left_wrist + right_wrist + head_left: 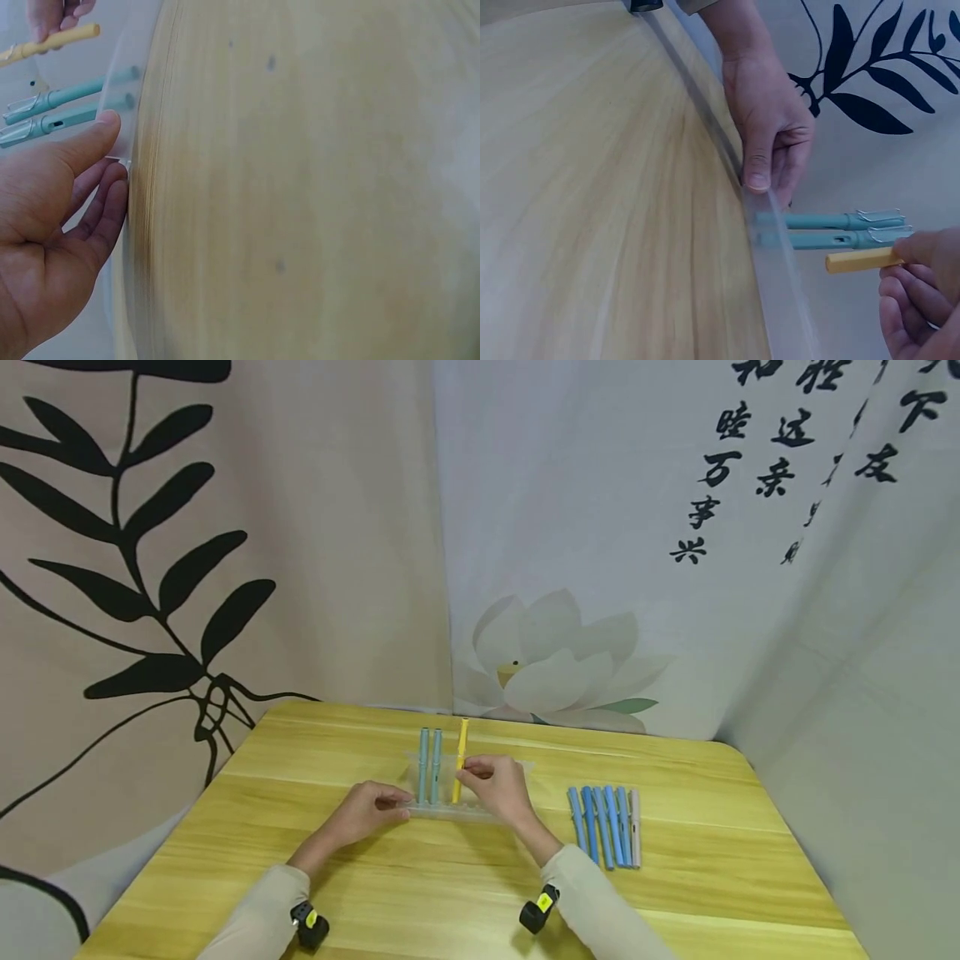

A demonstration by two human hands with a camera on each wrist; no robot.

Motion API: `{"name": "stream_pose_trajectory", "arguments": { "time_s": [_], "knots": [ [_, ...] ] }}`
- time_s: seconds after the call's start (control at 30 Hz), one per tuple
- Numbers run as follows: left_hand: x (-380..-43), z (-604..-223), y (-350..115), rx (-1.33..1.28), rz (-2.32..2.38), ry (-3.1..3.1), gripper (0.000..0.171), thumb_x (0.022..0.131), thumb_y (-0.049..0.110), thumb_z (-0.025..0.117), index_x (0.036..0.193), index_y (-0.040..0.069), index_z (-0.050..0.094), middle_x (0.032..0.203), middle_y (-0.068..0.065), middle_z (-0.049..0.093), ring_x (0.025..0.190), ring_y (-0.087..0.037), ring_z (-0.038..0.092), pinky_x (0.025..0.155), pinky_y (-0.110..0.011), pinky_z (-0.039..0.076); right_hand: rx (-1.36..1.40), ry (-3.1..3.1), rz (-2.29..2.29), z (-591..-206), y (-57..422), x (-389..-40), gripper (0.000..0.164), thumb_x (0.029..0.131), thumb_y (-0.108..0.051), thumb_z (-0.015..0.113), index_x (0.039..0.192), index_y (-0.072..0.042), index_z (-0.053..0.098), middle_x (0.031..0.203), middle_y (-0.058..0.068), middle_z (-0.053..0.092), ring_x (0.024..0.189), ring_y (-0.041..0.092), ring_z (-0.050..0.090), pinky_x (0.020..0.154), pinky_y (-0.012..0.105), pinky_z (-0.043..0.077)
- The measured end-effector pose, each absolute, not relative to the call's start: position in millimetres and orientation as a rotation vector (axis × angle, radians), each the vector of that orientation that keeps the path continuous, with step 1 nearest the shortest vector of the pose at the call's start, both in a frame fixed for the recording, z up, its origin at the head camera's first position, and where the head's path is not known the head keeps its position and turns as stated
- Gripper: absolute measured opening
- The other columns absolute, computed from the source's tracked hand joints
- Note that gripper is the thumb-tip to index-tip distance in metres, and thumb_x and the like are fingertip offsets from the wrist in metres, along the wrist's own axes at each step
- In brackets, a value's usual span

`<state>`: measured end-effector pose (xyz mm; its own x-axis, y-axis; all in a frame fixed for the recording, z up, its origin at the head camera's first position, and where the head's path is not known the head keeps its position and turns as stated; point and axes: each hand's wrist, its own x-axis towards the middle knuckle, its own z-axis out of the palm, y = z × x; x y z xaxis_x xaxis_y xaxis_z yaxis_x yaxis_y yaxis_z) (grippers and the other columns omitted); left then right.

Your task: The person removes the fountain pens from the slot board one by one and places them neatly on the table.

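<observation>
Yellow pen (461,760) stands upright in a clear plastic rack (450,810) on the desk (450,893), pinched near its middle between the thumb and fingertips of the right hand (497,787). Just to that hand's left, two teal pens (430,765) stand side by side in the same rack, close to the yellow one but apart from it. The left hand (371,810) grips the rack's left end, thumb on top and fingers curled beneath, as the left wrist view shows (60,202). Off to the right of the right hand, well apart from the rack, a row of blue pens (600,827) lies flat on the desk with one pale grey pen (635,827) at its far right edge
</observation>
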<state>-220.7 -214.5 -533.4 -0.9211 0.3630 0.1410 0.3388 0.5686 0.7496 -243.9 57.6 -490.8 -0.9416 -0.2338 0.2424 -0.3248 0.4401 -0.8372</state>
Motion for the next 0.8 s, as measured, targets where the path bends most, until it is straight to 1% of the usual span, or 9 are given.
{"name": "stream_pose_trajectory", "arguments": {
  "time_s": [0.1,0.33,0.57,0.8],
  "knots": [
    [-220.1,-533.2,-216.1,0.624,1.306,2.761,0.026,0.096,0.019,0.074,0.118,0.005,0.076,0.116,-0.009,0.075,0.102,-0.024,0.07,0.087,-0.035,0.058,0.509,-2.574,1.536,-487.9,64.6,-241.4,0.018,0.095,-0.021,0.075,0.109,-0.01,0.079,0.098,0.003,0.078,0.088,0.015,0.074,0.075,0.029,0.06],
    [-220.4,-534.1,-217.2,0.592,1.308,2.741,0.026,0.095,0.021,0.074,0.118,0.008,0.076,0.117,-0.007,0.075,0.103,-0.022,0.069,0.086,-0.03,0.056,0.478,-2.571,1.527,-484.1,81.0,-237.9,0.018,0.094,-0.021,0.076,0.108,-0.011,0.08,0.097,0.002,0.078,0.087,0.016,0.074,0.075,0.032,0.06],
    [-221.7,-535.2,-217.2,0.591,1.306,2.731,0.026,0.095,0.021,0.074,0.118,0.008,0.076,0.117,-0.008,0.075,0.103,-0.022,0.068,0.086,-0.03,0.055,0.457,-2.544,1.558,-482.5,97.8,-235.8,0.022,0.094,-0.024,0.076,0.111,-0.01,0.079,0.098,0.003,0.078,0.088,0.017,0.074,0.078,0.032,0.06],
    [-222.9,-535.4,-215.4,0.584,1.31,2.729,0.026,0.095,0.02,0.074,0.118,0.008,0.076,0.117,-0.008,0.075,0.102,-0.021,0.068,0.086,-0.029,0.055,0.37,-2.518,1.595,-479.3,115.1,-231.7,0.019,0.092,-0.022,0.079,0.107,-0.012,0.08,0.095,0.001,0.078,0.087,0.016,0.073,0.078,0.033,0.06]
  ]
}}
